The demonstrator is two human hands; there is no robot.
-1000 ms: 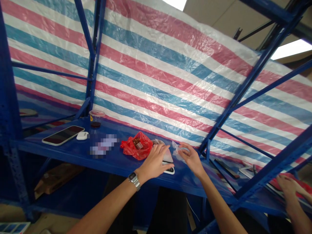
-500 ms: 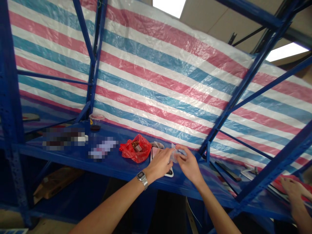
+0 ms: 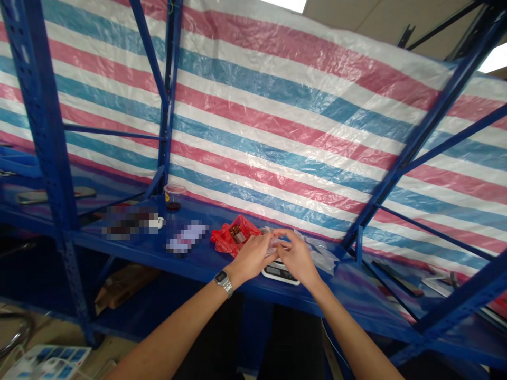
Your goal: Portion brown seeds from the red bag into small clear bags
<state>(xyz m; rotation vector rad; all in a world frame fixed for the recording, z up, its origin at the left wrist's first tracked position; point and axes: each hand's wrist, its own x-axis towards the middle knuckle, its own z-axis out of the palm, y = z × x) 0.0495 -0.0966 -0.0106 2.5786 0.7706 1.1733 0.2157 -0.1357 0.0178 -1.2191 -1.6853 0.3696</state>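
My left hand (image 3: 251, 257), with a silver watch on its wrist, and my right hand (image 3: 296, 256) meet over the blue shelf. Their fingers are closed on a small clear plastic bag (image 3: 273, 241), mostly covered by the hands. Beneath them lies a white digital scale (image 3: 280, 273), its dark display facing me and its upper part hidden. An open red plastic bag (image 3: 225, 240) sits left of my left hand, with small brown pieces and a labelled packet inside. More clear plastic bags (image 3: 324, 257) lie to the right of my right hand.
A lidded clear cup (image 3: 174, 197) with dark contents stands at the back left. Blurred-out items (image 3: 188, 237) lie in front of it. Blue metal posts (image 3: 380, 195) and braces frame both sides. A striped plastic sheet (image 3: 269, 142) hangs behind.
The view has shifted right, so things appear further left on the sides. My hands have come closer together around the clear bag, and the clear bags on the right now show.
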